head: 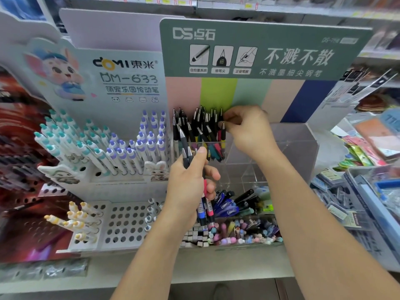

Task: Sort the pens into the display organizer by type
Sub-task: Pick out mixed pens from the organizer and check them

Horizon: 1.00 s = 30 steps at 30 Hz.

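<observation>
A clear acrylic display organizer [290, 148] stands under a green header card. Its back left compartment holds several black pens with silver tips [199, 126]. My right hand [246, 128] pinches the top of one black pen [223, 132] at the right edge of that group. My left hand [190, 185] grips a bundle of several pens [204, 204] with black, blue and pink barrels, upright in front of the organizer. The front compartments hold loose blue and black pens [233, 204] and pastel-capped pens [242, 232].
A white perforated pen stand [125, 221] on the left holds teal-capped and purple-capped pens [129, 146] and a few yellow-capped ones [80, 219]. Packaged stationery [365, 148] lies on the right. The grey shelf edge [129, 276] runs along the front.
</observation>
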Each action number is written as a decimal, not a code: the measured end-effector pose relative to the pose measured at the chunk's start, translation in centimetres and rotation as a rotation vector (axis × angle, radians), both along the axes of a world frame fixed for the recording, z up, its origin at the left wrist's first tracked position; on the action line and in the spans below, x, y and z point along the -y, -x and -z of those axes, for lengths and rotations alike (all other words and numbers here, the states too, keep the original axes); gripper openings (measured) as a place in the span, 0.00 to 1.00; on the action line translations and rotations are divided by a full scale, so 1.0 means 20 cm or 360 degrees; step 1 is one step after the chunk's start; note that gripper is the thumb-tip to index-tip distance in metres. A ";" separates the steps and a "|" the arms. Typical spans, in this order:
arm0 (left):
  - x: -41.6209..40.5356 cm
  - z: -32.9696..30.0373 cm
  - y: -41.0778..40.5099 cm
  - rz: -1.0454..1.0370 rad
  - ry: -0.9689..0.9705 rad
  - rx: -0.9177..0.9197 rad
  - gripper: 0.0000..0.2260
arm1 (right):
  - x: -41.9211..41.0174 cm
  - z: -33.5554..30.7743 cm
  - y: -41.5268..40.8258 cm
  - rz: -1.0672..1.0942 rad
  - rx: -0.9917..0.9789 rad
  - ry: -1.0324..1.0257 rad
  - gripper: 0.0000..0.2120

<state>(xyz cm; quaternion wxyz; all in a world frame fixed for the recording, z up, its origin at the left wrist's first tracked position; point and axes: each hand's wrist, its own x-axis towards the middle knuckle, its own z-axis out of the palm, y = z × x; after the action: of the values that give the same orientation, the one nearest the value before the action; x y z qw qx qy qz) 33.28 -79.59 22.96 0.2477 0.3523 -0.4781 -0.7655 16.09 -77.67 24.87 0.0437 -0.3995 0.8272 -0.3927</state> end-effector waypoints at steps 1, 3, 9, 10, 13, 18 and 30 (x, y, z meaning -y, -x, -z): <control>0.00 0.00 0.00 0.0008 -0.0005 0.0000 0.10 | 0.00 0.01 0.00 0.0030 0.0011 0.0026 0.06; -0.01 0.00 0.01 0.0018 -0.0007 0.0006 0.11 | -0.01 0.02 -0.01 0.0055 0.0036 0.0044 0.06; -0.02 -0.01 0.04 0.0032 -0.0089 -0.0010 0.09 | -0.11 -0.01 -0.04 0.0171 0.0267 0.0286 0.08; -0.02 -0.01 0.05 0.0051 -0.0113 -0.0030 0.09 | -0.16 -0.04 -0.06 0.0263 0.0243 0.0362 0.07; -0.03 -0.01 0.06 0.0193 -0.0043 -0.0041 0.09 | -0.29 -0.10 -0.18 0.0214 0.0458 0.0300 0.14; -0.07 -0.01 0.09 0.0453 0.0268 0.0050 0.12 | -0.31 -0.07 -0.29 -0.0120 0.1196 0.0274 0.09; -0.05 0.02 0.06 0.0372 0.0210 0.0050 0.07 | -0.32 -0.04 -0.28 -0.0173 0.1220 0.0273 0.08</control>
<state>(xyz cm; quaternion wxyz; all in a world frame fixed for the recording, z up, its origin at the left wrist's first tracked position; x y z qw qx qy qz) 32.09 -78.61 22.65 0.1720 0.2890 -0.5689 -0.7505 21.64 -71.32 25.59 0.3366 -0.2694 0.6927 -0.5782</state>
